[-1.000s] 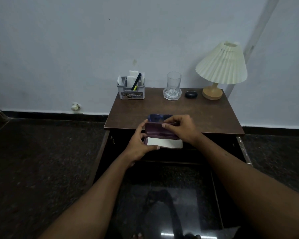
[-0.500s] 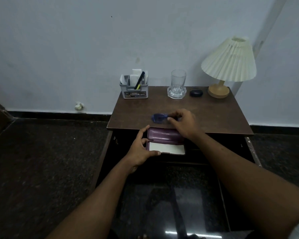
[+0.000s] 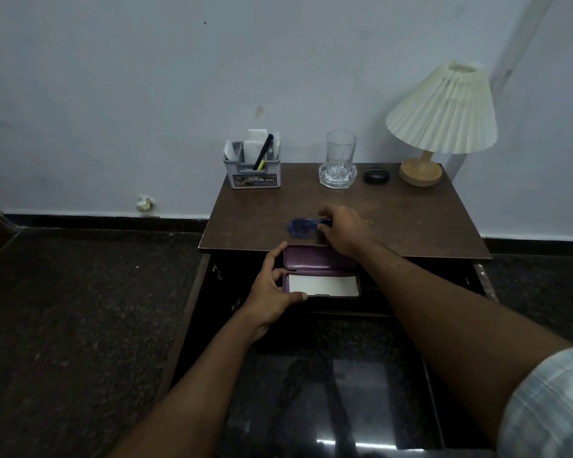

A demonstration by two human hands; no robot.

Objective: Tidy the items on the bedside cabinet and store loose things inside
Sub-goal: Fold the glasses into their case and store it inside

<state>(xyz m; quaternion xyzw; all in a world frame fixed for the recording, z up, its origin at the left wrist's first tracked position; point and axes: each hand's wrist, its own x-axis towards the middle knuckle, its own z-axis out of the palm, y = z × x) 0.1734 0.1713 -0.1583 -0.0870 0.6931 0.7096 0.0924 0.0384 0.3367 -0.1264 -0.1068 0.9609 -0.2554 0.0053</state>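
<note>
An open purple glasses case (image 3: 318, 259) with a white cloth (image 3: 323, 285) in its lower half is held over the open drawer, just below the front edge of the brown bedside cabinet top (image 3: 411, 223). My left hand (image 3: 272, 287) grips the case's left end. On the cabinet top lies a pair of blue glasses (image 3: 301, 227); my right hand (image 3: 344, 228) pinches their right side, which it partly hides.
At the back of the top stand a grey organiser with pens and papers (image 3: 252, 166), a clear glass on a glass coaster (image 3: 339, 160), a small black case (image 3: 376, 176) and a pleated lamp (image 3: 440, 117). The open drawer (image 3: 411, 292) is dark. A crumpled scrap (image 3: 144, 203) lies on the floor.
My right hand has moved the blue glasses out of the case and up onto the cabinet top. My left hand keeps holding the open case.
</note>
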